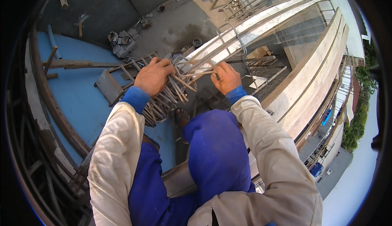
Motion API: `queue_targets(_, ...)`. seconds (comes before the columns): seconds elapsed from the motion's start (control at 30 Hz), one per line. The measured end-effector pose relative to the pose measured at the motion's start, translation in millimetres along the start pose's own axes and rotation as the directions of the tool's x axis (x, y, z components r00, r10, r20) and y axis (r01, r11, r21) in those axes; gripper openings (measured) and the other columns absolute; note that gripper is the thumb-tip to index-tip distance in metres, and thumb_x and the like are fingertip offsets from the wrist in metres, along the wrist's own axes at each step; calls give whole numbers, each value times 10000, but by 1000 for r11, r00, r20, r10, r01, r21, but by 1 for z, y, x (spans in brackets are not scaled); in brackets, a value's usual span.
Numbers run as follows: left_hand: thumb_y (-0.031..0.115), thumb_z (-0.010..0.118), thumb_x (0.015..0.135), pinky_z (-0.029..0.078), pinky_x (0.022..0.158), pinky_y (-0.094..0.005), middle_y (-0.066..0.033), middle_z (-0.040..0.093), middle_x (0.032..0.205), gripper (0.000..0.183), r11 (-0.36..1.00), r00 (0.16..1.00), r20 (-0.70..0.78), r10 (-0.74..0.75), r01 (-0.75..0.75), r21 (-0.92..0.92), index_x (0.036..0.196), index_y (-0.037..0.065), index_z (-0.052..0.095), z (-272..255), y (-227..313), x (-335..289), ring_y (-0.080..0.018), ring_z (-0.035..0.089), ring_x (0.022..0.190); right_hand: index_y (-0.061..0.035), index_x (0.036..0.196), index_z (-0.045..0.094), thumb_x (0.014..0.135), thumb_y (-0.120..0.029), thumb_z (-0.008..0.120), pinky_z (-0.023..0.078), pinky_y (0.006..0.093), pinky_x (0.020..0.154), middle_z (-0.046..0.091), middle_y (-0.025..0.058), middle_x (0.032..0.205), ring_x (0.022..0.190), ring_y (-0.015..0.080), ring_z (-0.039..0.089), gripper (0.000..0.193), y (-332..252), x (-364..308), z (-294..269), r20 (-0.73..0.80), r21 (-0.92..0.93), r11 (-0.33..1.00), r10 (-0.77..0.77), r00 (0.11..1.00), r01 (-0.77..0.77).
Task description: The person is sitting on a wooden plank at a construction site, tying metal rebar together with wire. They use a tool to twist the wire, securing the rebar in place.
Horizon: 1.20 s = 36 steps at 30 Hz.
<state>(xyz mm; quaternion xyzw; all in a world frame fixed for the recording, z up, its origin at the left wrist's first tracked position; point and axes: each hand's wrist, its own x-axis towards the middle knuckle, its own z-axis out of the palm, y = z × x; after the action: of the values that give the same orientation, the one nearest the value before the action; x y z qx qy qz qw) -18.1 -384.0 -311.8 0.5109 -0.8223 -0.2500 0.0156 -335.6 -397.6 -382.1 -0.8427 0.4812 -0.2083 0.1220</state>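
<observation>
My left hand (154,77) is closed over the top of a bundle of rebar stirrups (169,95), thin bent rods hanging in a row above my feet. To its right my right hand (226,78) is pinched on the end of a thin rod (200,74) that runs across from the bundle. Whether that rod belongs to one of the stirrups I cannot tell. Right behind the hands, a larger bent steel stirrup (241,42) stands around pale wooden boards (261,19). My fingertips are partly hidden on both hands.
I am up high, with my blue-trousered knee (218,148) between my arms. Thick planks (306,70) curve along the right. A blue panel (81,85) with timber battens lies at left. Far below is a concrete floor (183,23) with rubble and buckets.
</observation>
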Motion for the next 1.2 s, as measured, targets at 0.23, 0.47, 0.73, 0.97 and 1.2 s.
queue_targets(0.23,13,633,853,527,1067,-441,-54,668,1300,384,997,987,149,-53,60,-43,1206,126,734,0,-9,-1,-330,577,1265,-102,996,693,817,-179,800,580,469,764,654,85,1011,950,350,692,222,-17,-3,2,123,-61,975,221,967,-215)
queue_targets(0.47,87,652,896,487,1113,-460,-24,680,1309,385,973,971,228,-68,14,230,1247,206,755,4,8,-5,-301,558,1316,-116,996,694,960,-293,729,589,497,772,647,67,1040,933,364,695,184,-14,14,-5,166,-19,990,-135,977,140)
queue_targets(0.73,88,691,821,504,1093,-454,-42,684,1253,390,989,984,156,-92,72,130,1198,170,747,12,2,-31,-307,560,1287,-46,1000,713,1051,-382,610,561,536,817,677,181,1052,947,436,684,355,8,39,-12,73,-220,894,415,907,-391)
queue_targets(0.97,91,664,881,468,1128,-470,-30,677,1318,390,993,979,174,-110,100,66,1249,188,747,20,-4,-29,-310,546,1321,-55,1157,693,1018,-324,664,538,528,900,655,182,1158,1051,417,653,304,14,49,-31,77,-275,916,325,943,-293)
queue_targets(1.2,43,626,873,448,1151,-448,-45,656,1333,420,998,998,42,-47,49,-46,1258,169,738,30,-11,-35,-326,540,1313,-160,1254,723,987,-140,658,501,479,1038,672,111,1254,1213,355,624,276,-80,85,32,235,36,991,-133,963,128)
